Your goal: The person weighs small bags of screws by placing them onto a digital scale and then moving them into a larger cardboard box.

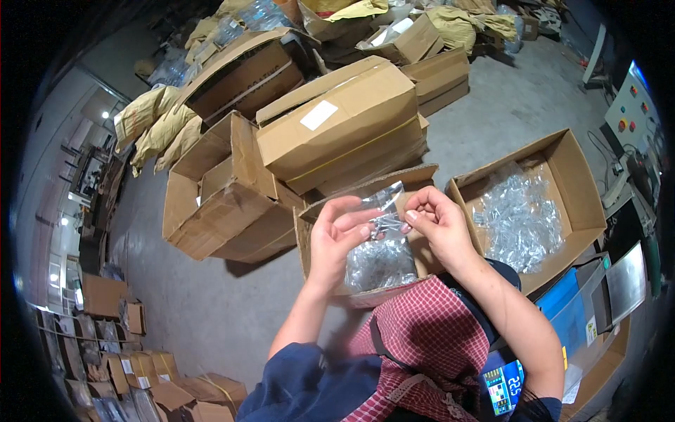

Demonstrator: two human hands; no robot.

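Bag [391,197] of metal parts [387,226] is looking filled but isn't yet lying on the bagged heap [382,266], as we're pinching it in left hand [339,235] and right hand [441,228] near the box's [420,176] far edge.

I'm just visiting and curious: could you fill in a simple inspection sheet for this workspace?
Surface: gray floor shows between the boxes; no tabletop is visible under the hands.
Job's things: a small transparent bag with shiny metal pieces, above an open box of similar bags; a second open box of bags at right.
Clutter: large cardboard boxes ahead, yellowish sacks beyond them at left.
Hands: the left hand and right hand, both bare, appear to hold the bag from either side.
Cables: dark cables below the control panel at far right.
Surroundings: control panel with coloured buttons; lit screen at lower right.
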